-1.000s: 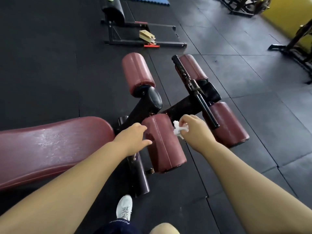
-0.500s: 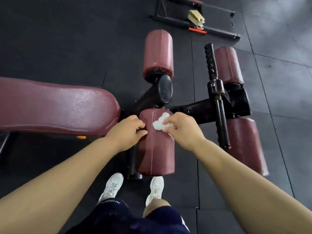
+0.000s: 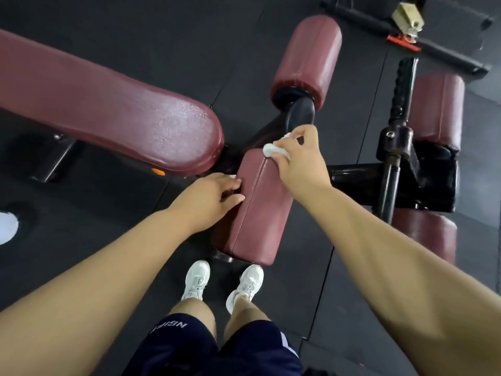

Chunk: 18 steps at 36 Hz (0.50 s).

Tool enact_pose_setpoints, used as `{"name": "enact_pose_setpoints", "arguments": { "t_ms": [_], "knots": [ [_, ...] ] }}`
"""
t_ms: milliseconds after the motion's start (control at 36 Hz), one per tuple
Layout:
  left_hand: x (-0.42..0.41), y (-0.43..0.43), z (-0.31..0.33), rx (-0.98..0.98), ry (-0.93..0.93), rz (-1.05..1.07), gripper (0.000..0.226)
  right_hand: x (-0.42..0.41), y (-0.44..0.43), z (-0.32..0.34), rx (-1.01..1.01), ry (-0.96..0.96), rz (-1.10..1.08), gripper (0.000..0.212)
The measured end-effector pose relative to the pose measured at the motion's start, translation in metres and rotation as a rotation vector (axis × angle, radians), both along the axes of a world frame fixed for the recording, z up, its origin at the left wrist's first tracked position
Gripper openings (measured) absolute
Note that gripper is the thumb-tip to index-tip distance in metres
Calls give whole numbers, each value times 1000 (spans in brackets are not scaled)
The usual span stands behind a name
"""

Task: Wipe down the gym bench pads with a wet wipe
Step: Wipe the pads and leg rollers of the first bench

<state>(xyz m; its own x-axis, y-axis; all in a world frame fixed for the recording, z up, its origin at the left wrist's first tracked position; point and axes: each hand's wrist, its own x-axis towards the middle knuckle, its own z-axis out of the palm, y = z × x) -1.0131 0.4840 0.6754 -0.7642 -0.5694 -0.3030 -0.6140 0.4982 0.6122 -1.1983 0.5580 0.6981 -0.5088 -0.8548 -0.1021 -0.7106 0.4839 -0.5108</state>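
Fingers [image 3: 301, 137] of the right hand [image 3: 298, 169] are bunched tight on the wet wipe [image 3: 272, 149], and it's now right at the far end of the near roller pad [image 3: 257, 213], on the rim. Half a second ago it sat a touch further in, on the pad's top. Over to the left hand [image 3: 208, 198]: its fingers [image 3: 233, 198] lie fairly straight and together, pressed against the pad's left side, lower along its length than before, when they were up by the far corner. Moving out, the long bench pad [image 3: 108, 104] runs off to the left, its rounded end speckled with a wet sheen. The far roller [image 3: 309, 58] is up top and the black handle bar [image 3: 402, 99] stands to the right. The view has tipped downward: both white shoes [image 3: 195, 280] and the navy shorts [image 3: 244, 348] now show fully.
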Motion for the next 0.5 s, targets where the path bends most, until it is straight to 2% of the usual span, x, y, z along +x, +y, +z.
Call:
{"name": "enact_pose_setpoints", "arguments": {
  "t_ms": [83,194,389,500],
  "knots": [
    [2,2,-2,4,10,-6,45,3,5,0,-4,52,51,22],
    [5,1,-3,32,41,-35,47,14,22,-2,-7,29,60,26],
    [11,-3,-8,-5,64,-143,49,77,84,-14,-170,13,87,24],
    [14,-4,-8,-21,56,-192,52,104,109,-14,-103,-40,108,33]
  ]
}}
